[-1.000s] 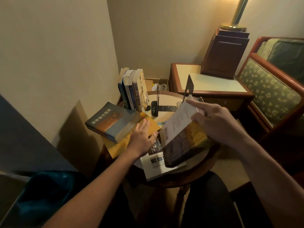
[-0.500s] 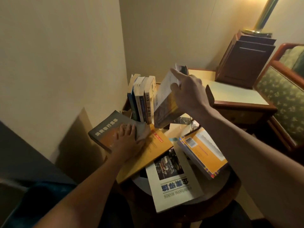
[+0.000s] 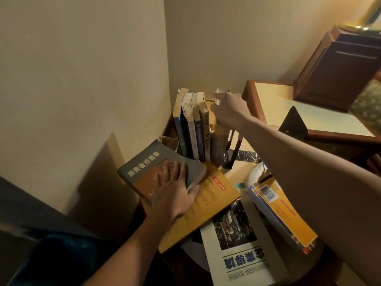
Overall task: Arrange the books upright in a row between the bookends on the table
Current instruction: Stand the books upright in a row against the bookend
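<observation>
we count nine books: four standing books (image 3: 192, 129) upright in a row at the back of the counter (image 3: 239, 172), a fifth, dark book (image 3: 220, 143) held upright just beside them, and four lying flat. the flat ones are a grey-and-orange book (image 3: 144, 172), a yellow book (image 3: 214, 199) partly under it, a white book (image 3: 247, 263) with a photo and upside-down lettering, and a thick orange-covered book (image 3: 284, 215) with a barcode, off to the right. there are two black bookends: the near bookend (image 3: 232, 155) stands just right of the dark book, and the far bookend (image 3: 292, 124) is well apart, by the side table (image 3: 309, 108); we cannot tell which surface it stands on

the counter is small and round with a pale top, set in a corner of beige walls. the side table carries a dark wooden box (image 3: 340, 69) with a brass lamp pole (image 3: 369, 15) above it, and a patterned armchair (image 3: 369, 104) shows at the right edge

the right hand (image 3: 226, 112) curls its fingers round the blurred top of the dark book. the left hand (image 3: 175, 188) lies flat on the grey-and-orange book, fingers straight. the standing books show worn spines in blue, white and tan
</observation>
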Demonstrator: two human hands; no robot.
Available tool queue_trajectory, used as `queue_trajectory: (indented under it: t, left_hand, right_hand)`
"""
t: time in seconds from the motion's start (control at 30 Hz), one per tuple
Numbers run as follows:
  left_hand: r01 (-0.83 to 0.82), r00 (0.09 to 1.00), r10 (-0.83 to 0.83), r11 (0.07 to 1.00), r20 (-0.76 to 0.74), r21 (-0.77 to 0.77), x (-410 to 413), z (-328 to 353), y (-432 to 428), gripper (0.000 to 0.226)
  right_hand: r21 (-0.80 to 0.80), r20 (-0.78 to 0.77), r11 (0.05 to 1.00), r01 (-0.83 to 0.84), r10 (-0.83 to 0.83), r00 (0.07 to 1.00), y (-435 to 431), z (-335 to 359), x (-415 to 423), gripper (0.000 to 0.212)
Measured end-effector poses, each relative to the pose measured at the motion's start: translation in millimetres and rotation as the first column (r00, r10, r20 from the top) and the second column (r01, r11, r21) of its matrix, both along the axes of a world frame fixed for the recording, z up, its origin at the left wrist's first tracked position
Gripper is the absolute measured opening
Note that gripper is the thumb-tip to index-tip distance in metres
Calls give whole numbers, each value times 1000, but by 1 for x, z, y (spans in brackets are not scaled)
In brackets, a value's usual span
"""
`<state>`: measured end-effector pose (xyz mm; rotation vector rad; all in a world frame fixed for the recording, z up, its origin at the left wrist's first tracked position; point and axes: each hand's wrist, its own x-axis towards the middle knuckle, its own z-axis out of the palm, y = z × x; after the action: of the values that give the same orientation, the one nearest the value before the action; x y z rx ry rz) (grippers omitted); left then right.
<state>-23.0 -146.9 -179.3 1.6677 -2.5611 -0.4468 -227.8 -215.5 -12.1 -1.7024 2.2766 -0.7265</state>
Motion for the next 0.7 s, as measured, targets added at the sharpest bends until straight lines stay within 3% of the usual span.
queue_trajectory:
  t: [0.1, 0.27, 0.53, 0.7]
  left_hand:
    - [-1, 1000, 1, 1000, 1, 5, -2, 1, -1, 85]
    - [1, 1000, -1, 1000, 6, -14, -1, 2, 1, 86]
    - [-5, 1000, 5, 1000, -1, -29, -2, -2, 0, 89]
    - [2, 1000, -1, 1000, 7, -18, -3, -4, 0, 88]
  right_hand:
    - [117, -25, 993, -11, 14, 1000, -12, 1, 0, 52]
    - [269, 143, 960, -71, 33, 989, -15, 2, 0, 59]
    - [225, 340, 971, -87, 6, 941, -10, -6, -1, 45]
    - [183, 343, 977, -108, 39, 939, -2, -10, -2, 43]
